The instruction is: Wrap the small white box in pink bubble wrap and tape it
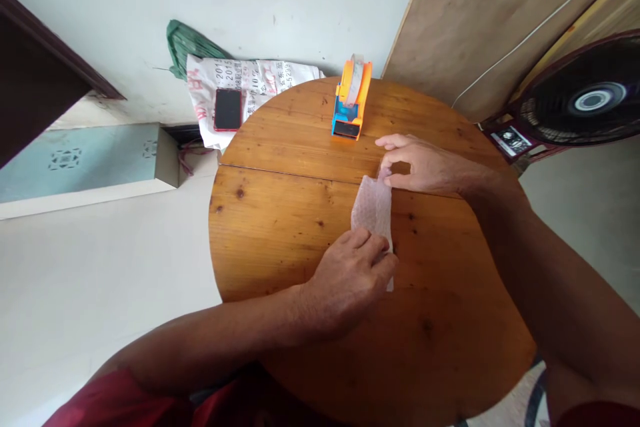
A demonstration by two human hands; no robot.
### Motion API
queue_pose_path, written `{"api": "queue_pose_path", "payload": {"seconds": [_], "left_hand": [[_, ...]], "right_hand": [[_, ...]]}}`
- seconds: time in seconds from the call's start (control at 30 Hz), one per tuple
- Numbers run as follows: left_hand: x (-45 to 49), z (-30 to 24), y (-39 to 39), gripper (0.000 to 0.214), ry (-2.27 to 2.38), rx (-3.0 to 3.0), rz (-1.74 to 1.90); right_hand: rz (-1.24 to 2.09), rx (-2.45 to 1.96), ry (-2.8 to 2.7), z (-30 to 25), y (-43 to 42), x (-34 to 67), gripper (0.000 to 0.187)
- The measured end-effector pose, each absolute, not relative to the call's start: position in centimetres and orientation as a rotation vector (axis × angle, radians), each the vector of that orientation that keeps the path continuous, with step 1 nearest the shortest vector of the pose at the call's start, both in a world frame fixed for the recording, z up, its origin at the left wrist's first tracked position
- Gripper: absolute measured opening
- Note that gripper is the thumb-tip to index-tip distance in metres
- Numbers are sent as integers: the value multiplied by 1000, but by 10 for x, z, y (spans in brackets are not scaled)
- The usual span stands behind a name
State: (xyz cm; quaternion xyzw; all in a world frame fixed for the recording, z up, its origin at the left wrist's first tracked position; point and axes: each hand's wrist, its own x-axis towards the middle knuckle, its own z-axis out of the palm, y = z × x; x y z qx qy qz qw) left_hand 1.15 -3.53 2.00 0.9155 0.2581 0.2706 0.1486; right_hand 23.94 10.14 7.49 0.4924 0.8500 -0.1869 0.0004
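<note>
Left fingers (359, 238) grasp the bubble wrap (374, 208), any contents hard to discern, while right fingers (400, 181) pinch its far end.

The bench (280, 240) is a round, varnished wooden top filling the centre of the frame, its boards brown and dotted with dark knots (241, 193). 1 dark seam (290, 175) crosses it from the left edge towards the right, above mid-frame. 2 things lie on it: an orange and blue tape dispenser (353, 113) at upper centre, and a whitish strip of bubble wrap (371, 203) near the middle.
</note>
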Motion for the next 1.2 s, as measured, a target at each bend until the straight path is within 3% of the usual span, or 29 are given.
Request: {"api": "queue_pose_path", "payload": {"seconds": [0.2, 0.5, 0.57, 0.67, 0.77, 0.87, 1.2], "left_hand": [[11, 18, -34, 14, 779, 2627, 818], [13, 17, -25, 17, 790, 2593, 769], [13, 16, -24, 18, 813, 2567, 748], [14, 16, -23, 18, 821, 2547, 740], [14, 16, -24, 19, 808, 2550, 735], [15, 14, -25, 20, 819, 2544, 738], [16, 13, -26, 17, 831, 2529, 780]], "right_hand": [[-639, 1616, 2745, 56, 99, 237, 14], [-438, 1888, 2715, 32, 83, 233, 7], [-447, 2039, 2749, 34, 73, 234, 24], [-594, 2419, 2636, 39, 53, 240, 44], [-924, 2705, 2263, 40, 35, 246, 40], [-1178, 2646, 2034, 40, 28, 245, 29], [-1069, 2481, 2144, 28, 42, 224, 35]]}}
